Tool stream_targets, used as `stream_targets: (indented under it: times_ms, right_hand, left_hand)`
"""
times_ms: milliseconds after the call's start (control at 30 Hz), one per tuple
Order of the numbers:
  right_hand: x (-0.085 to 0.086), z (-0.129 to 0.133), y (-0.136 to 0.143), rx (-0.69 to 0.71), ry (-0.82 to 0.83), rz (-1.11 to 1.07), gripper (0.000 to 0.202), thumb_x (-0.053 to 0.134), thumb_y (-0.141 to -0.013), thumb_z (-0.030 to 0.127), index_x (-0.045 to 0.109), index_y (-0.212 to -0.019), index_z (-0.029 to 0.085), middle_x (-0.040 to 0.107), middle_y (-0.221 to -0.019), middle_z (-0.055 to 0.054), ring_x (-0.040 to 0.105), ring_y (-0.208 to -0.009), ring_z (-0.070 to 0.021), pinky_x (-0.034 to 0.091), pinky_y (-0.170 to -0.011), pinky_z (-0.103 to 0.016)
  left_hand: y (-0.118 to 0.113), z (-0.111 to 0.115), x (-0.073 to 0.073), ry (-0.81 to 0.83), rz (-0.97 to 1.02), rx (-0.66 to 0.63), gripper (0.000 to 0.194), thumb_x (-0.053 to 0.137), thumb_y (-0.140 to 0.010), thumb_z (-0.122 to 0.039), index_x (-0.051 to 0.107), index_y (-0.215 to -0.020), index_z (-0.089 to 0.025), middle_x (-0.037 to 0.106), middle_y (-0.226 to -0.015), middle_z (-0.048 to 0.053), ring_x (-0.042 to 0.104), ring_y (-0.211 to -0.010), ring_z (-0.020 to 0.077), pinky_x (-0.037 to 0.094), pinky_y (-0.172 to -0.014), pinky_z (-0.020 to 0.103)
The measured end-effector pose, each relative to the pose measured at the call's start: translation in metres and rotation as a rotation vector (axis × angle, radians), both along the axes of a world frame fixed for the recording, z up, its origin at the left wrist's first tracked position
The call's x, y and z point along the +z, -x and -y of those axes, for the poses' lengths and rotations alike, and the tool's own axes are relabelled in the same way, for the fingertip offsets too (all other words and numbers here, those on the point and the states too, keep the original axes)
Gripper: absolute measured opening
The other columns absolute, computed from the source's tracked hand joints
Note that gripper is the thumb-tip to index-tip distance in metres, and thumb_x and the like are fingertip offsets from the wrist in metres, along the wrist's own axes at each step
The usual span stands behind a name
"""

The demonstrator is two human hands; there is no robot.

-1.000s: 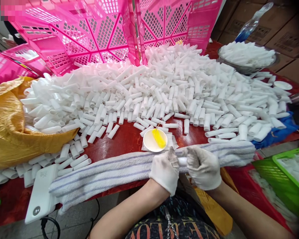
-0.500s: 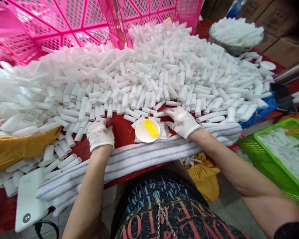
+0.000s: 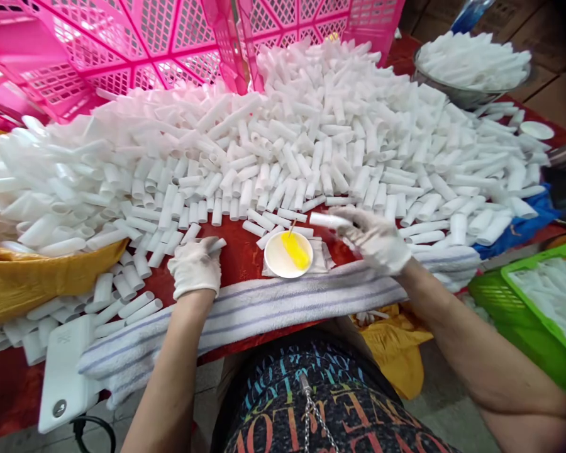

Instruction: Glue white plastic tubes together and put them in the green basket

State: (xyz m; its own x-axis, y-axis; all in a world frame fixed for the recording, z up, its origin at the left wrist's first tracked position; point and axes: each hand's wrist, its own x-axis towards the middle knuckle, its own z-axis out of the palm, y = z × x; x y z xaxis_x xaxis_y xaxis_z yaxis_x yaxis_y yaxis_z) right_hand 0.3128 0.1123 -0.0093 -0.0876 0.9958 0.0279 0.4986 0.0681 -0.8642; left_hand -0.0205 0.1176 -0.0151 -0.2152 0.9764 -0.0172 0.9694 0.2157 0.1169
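My left hand [image 3: 195,267], in a white glove, is closed around a short white plastic tube whose end [image 3: 217,244] sticks out past the fingers. My right hand [image 3: 377,242], gloved too, pinches another white tube [image 3: 329,221] that points left above the red table. Between the hands sits a small white bowl [image 3: 274,257] holding a yellow piece [image 3: 295,251] with a thin stick standing in it. The bowl rests on a clear plastic packet [image 3: 321,251]. A large pile of white tubes [image 3: 283,145] spreads out beyond both hands.
Pink crates [image 3: 170,38] stand behind the pile. A striped towel [image 3: 283,302] lines the front edge. A metal bowl of tubes [image 3: 471,94] is back right, a green basket [image 3: 509,314] right, a yellow sack [image 3: 51,283] left, and a white power bank [image 3: 66,371] front left.
My right hand has lifted off the tubes with one held in its fingers. A tube end now shows at my left fingers. The view has shifted slightly.
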Motion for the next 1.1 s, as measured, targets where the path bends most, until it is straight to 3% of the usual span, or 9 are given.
stream_targets:
  times_ms: [67, 133, 267, 333, 533, 700, 800, 933, 1100]
  right_hand:
    - [-0.001, 0.012, 0.006, 0.088, 0.211, -0.261, 0.049, 0.056, -0.091, 0.053, 0.065, -0.126, 0.021, 0.072, -0.097, -0.005, 0.066, -0.071, -0.0180, 0.056, -0.065, -0.032]
    - [-0.007, 0.015, 0.017, 0.156, 0.314, -0.325, 0.052, 0.055, -0.090, 0.057, 0.065, -0.125, 0.020, 0.072, -0.090, -0.005, 0.065, -0.065, -0.0159, 0.055, -0.059, -0.029]
    - [-0.026, 0.000, 0.032, 0.162, 0.034, -0.263, 0.042, 0.065, -0.085, 0.051, 0.071, -0.110, 0.018, 0.072, -0.103, -0.009, 0.068, -0.094, -0.0222, 0.057, -0.087, -0.037]
    - [-0.033, -0.005, 0.031, 0.214, -0.115, -0.225, 0.034, 0.072, -0.080, 0.046, 0.074, -0.100, 0.019, 0.071, -0.101, -0.010, 0.067, -0.096, -0.0242, 0.056, -0.091, -0.041]
    - [-0.037, 0.006, 0.025, 0.153, 0.117, -0.308, 0.043, 0.067, -0.085, 0.047, 0.068, -0.119, 0.022, 0.069, -0.120, -0.008, 0.066, -0.109, -0.0258, 0.053, -0.101, -0.043]
    - [-0.041, 0.012, 0.023, 0.147, 0.018, -0.333, 0.034, 0.075, -0.078, 0.044, 0.072, -0.106, 0.025, 0.070, -0.112, -0.007, 0.068, -0.101, -0.0266, 0.057, -0.092, -0.041]
    - [-0.043, 0.012, 0.020, 0.158, 0.080, -0.286, 0.038, 0.070, -0.083, 0.045, 0.069, -0.114, 0.023, 0.070, -0.116, -0.008, 0.067, -0.104, -0.0269, 0.055, -0.096, -0.044]
    - [-0.040, 0.015, 0.019, 0.206, -0.077, -0.282, 0.026, 0.073, -0.080, 0.038, 0.071, -0.101, 0.023, 0.070, -0.103, -0.008, 0.069, -0.095, -0.0233, 0.058, -0.089, -0.039]
    - [-0.041, 0.020, 0.023, 0.185, -0.027, -0.280, 0.036, 0.072, -0.081, 0.038, 0.068, -0.113, 0.020, 0.070, -0.112, -0.010, 0.067, -0.105, -0.0247, 0.056, -0.096, -0.041]
  left_hand:
    - [-0.005, 0.004, 0.000, -0.060, 0.027, -0.041, 0.031, 0.056, -0.089, -0.045, 0.073, -0.108, -0.028, 0.067, -0.120, 0.011, 0.056, -0.110, 0.0360, 0.041, -0.091, 0.048]
    - [-0.010, 0.008, 0.001, -0.170, 0.109, -0.063, 0.032, 0.055, -0.090, -0.047, 0.073, -0.107, -0.027, 0.069, -0.117, 0.009, 0.055, -0.113, 0.0328, 0.040, -0.095, 0.044]
    - [-0.016, 0.016, 0.003, -0.262, 0.468, -0.062, 0.039, 0.049, -0.093, -0.051, 0.068, -0.112, -0.022, 0.072, -0.104, 0.007, 0.063, -0.096, 0.0216, 0.046, -0.090, 0.032]
    - [-0.019, 0.017, -0.001, -0.251, 0.553, -0.086, 0.039, 0.050, -0.093, -0.051, 0.067, -0.113, -0.021, 0.071, -0.104, 0.006, 0.065, -0.093, 0.0196, 0.048, -0.089, 0.030]
    - [-0.017, 0.017, -0.021, -0.213, 0.431, -0.244, 0.036, 0.063, -0.088, -0.041, 0.068, -0.118, -0.023, 0.069, -0.112, 0.008, 0.065, -0.103, 0.0221, 0.049, -0.096, 0.033]
    - [0.025, -0.004, 0.001, -0.337, 0.152, 0.021, 0.041, 0.055, -0.091, -0.038, 0.066, -0.126, -0.020, 0.065, -0.120, 0.013, 0.062, -0.109, 0.0271, 0.048, -0.099, 0.039]
    - [0.044, -0.022, 0.012, -0.172, 0.040, 0.075, 0.044, 0.062, -0.085, -0.041, 0.068, -0.123, -0.019, 0.067, -0.114, 0.014, 0.062, -0.107, 0.0304, 0.048, -0.096, 0.040]
    - [0.037, -0.034, 0.003, -0.011, 0.005, -0.028, 0.042, 0.063, -0.084, -0.038, 0.068, -0.123, -0.022, 0.069, -0.111, 0.012, 0.062, -0.108, 0.0300, 0.047, -0.095, 0.038]
    - [0.021, -0.029, -0.008, -0.042, -0.041, -0.071, 0.041, 0.054, -0.089, -0.048, 0.072, -0.117, -0.024, 0.068, -0.106, 0.014, 0.062, -0.101, 0.0320, 0.047, -0.089, 0.041]
